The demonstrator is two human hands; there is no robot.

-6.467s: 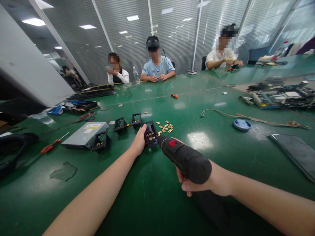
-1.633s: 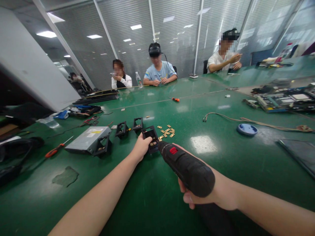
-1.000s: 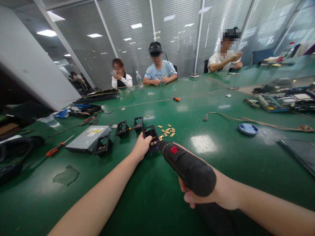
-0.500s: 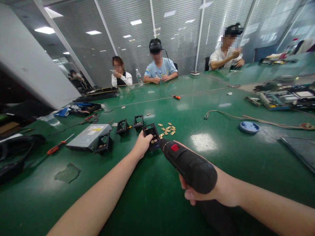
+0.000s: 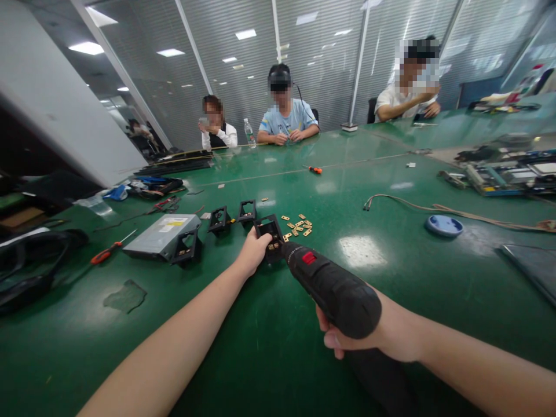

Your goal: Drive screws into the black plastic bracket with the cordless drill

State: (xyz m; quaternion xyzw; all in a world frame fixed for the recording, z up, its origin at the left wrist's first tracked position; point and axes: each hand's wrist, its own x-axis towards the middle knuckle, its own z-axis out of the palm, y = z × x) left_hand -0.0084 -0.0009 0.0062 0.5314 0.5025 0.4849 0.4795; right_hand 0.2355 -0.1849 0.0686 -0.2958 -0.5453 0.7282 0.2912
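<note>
My left hand grips a small black plastic frame that stands on the green table, with gold metal pieces inside it. My right hand is closed round the grip of a black electric screwdriver with a red switch. Its tip points into the frame. Several loose gold plates lie just right of the frame. Two more black frames sit behind my left hand.
A grey drive box with another black frame lies at left, beside a red-handled screwdriver. A blue round lid, a cable and circuit boards are at right. Three people sit at the far side.
The view has shifted slightly, so everything sits a little further right and higher. My hands, the frame and the electric screwdriver keep the same pose.
</note>
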